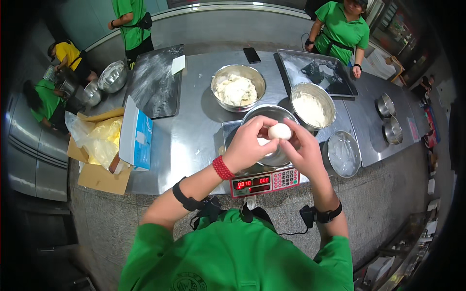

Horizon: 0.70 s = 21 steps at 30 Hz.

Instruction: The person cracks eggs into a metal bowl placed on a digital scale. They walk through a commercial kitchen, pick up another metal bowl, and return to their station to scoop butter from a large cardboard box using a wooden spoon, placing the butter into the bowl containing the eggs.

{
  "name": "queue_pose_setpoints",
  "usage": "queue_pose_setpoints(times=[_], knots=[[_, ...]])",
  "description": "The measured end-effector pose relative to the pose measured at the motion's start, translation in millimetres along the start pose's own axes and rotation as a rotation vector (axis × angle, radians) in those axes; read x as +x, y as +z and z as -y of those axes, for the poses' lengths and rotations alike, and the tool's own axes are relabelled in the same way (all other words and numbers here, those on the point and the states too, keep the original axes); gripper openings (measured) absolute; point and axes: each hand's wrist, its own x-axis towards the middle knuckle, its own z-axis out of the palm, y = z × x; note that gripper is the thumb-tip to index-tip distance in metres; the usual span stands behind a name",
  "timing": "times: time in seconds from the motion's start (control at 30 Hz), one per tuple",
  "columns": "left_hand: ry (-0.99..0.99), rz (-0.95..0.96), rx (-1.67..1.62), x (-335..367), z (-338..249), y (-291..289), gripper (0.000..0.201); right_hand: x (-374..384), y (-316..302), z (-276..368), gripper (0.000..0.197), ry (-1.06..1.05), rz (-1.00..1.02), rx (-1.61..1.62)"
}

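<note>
Both my hands hold a pale egg (279,131) between their fingertips, over a metal bowl (277,159). My left hand (248,143), with a red beaded band at its wrist, grips the egg from the left. From the right, the thumb and fingers of my right hand (307,149) close on it. Below the egg, something else whitish shows between my hands; I cannot make out what it is. The bowl stands on a red-framed digital scale (286,179) with a lit display. My hands hide much of the bowl's inside.
Beyond the scale sit a bowl of pale dough (237,92) and a bowl of creamy mixture (311,110). At right is a bowl with clear plastic (343,154). Left stands an open carton (104,179); trays (158,92) and a phone (251,55) lie farther back. Several people stand around.
</note>
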Motion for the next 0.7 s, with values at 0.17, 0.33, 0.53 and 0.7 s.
queue_pose_setpoints(times=[0.17, 0.33, 0.53, 0.7], knots=[[0.047, -0.077, 0.122, 33, 4, 19, 0.04, 32, -12, -31, 0.052, -0.241, -0.047, -0.083], [0.019, -0.08, 0.206, 43, 13, 23, 0.037, 44, -13, -48, 0.048, -0.247, -0.001, -0.114], [-0.074, -0.073, 0.175, 54, 28, 21, 0.035, 54, -6, -62, 0.042, -0.196, 0.0, -0.096], [-0.079, -0.057, 0.203, 55, 32, 20, 0.037, 54, -3, -63, 0.04, -0.178, 0.001, -0.069]])
